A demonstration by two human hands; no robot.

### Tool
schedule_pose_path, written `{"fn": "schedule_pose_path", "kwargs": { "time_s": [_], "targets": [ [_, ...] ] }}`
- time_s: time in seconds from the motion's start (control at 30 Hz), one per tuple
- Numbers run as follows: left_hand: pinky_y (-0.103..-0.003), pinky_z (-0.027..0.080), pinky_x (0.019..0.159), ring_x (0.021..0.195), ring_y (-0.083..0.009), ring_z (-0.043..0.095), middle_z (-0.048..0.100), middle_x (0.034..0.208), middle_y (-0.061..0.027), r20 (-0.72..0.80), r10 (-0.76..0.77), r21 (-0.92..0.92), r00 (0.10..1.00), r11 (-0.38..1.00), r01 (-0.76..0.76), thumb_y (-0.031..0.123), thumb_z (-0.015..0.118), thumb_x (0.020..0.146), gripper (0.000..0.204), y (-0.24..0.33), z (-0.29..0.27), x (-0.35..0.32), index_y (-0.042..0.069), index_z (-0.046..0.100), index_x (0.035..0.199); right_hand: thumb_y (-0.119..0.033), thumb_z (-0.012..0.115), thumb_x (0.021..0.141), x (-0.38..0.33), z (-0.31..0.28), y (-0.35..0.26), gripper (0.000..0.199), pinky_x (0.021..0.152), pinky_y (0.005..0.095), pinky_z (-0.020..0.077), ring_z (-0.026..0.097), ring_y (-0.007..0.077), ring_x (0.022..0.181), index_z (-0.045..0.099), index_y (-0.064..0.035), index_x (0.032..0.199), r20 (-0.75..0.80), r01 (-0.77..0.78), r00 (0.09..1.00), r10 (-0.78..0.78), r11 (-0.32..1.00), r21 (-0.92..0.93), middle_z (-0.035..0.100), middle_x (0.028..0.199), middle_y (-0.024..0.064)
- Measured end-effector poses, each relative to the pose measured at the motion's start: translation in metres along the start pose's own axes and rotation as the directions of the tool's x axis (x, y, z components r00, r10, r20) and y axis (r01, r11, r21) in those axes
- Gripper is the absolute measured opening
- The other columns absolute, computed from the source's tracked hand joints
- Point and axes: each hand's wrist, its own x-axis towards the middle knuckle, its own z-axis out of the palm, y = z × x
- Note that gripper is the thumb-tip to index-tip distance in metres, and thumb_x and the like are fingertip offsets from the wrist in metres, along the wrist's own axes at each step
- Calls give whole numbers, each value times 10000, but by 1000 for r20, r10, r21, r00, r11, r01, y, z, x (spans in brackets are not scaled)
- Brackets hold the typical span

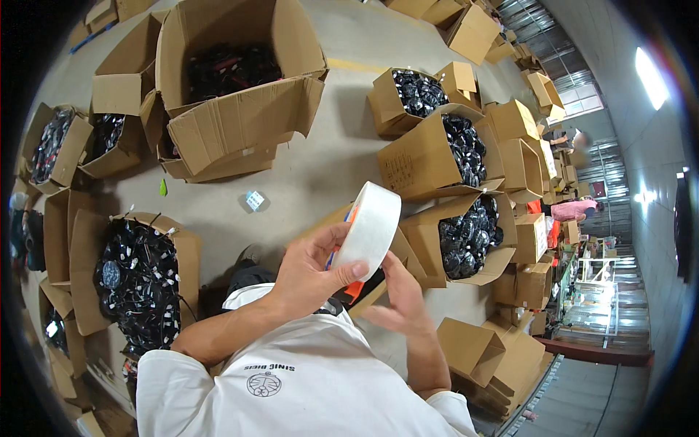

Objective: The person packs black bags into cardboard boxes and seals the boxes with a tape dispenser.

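Note:
My left hand is closed around a wide roll of white tape, thumb on the near face and fingers behind the rim. The roll is tilted in front of my body, with some orange and blue showing at its inner edge. Just right of the roll, my right hand has its fingers raised by the tape's lower edge and its thumb spread away, slightly blurred. I cannot tell whether its fingertips touch the tape. Below the roll, an orange object shows partly, mostly hidden by my hands.
To the left stands an open carton of black cables. A large open carton stands farther off. On the right are cartons of black bagged items and bare cartons. A blue-white packet lies on the floor. People are in the background.

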Motion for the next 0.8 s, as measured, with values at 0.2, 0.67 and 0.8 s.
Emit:
{"fn": "schedule_pose_path", "kwargs": {
  "time_s": [0.2,0.67,0.8],
  "targets": [
    [-321,563,931,1070,-149,667,695,1178,-114,-57,-116,-11,992,993,116,247,685,1026,453,8,5,1,-67,578,1334,-261,904,790,0,21,28,606,1005,449,489,616,365,1186,661,0,1279,-297,16,942,-155,907,-422,670,1242,161],
    [-310,497,989,1094,-149,625,677,1206,-114,-5,-141,-69,990,988,140,124,502,950,464,-8,2,3,-76,577,1362,-225,911,765,-7,23,31,530,1032,500,465,639,355,1039,683,55,1153,-294,88,883,-366,745,-661,688,1061,152],
    [-320,491,1024,1137,-165,620,664,1251,-130,34,-142,-75,989,987,144,85,466,912,530,-10,2,2,-80,548,1410,-213,914,760,-10,20,34,521,1035,502,463,635,353,1049,685,54,1144,-319,75,882,-346,772,-631,685,1066,155]
  ]
}}
